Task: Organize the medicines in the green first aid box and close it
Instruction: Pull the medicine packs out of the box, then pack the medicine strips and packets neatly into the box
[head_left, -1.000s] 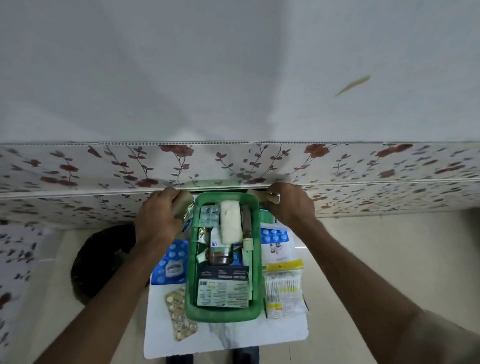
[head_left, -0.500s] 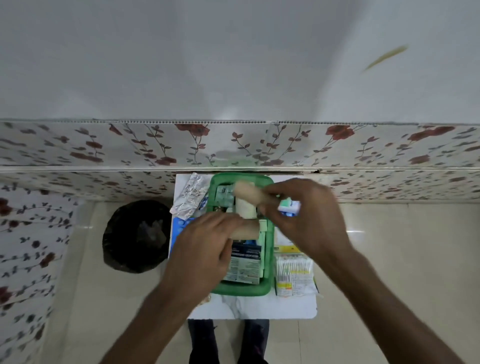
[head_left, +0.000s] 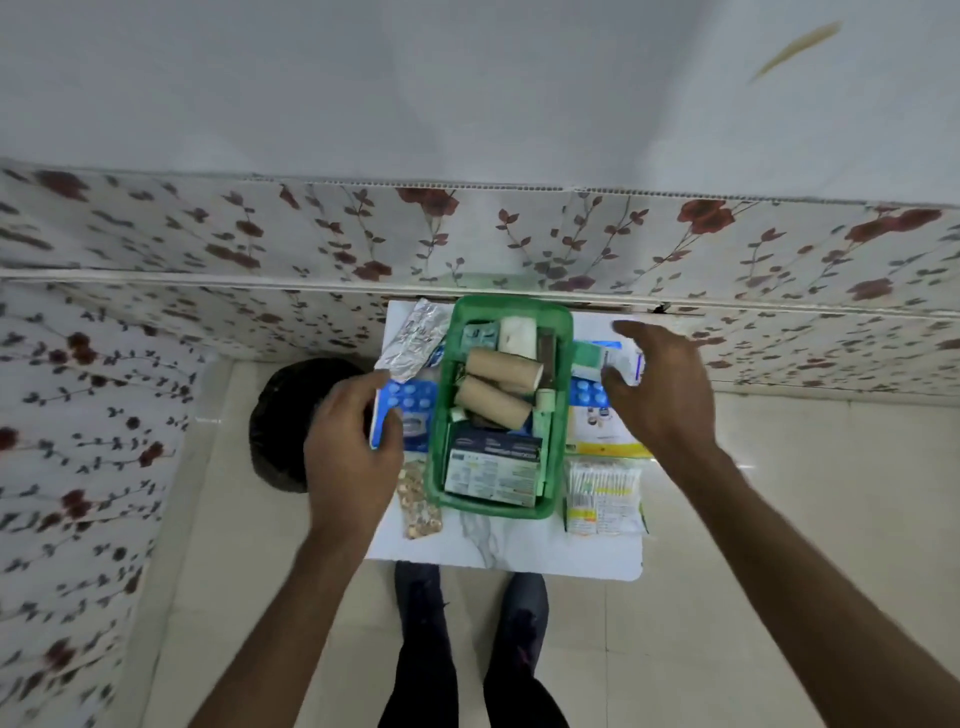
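Sitting open at frame centre, the green first aid box (head_left: 438, 415) reaches the tabletop's (head_left: 519, 551) far edge by the floral wall (head_left: 260, 234). The left hand (head_left: 353, 447) grips a blue blister pack (head_left: 413, 410) beside the box's left rim. The right hand (head_left: 660, 395) brackets a white carton (head_left: 597, 358), but I cannot tell if it grips. A bare strip of tabletop lies below the box.

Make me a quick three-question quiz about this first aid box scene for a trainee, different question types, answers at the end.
1. True or false: the green box has its lid on.
2. The cotton swab pack lies: A) inside the box, B) on the table right of the box, C) on the floor.
3. Which hand grips the blue pill pack?
Key: 1 false; 2 B; 3 the left hand.
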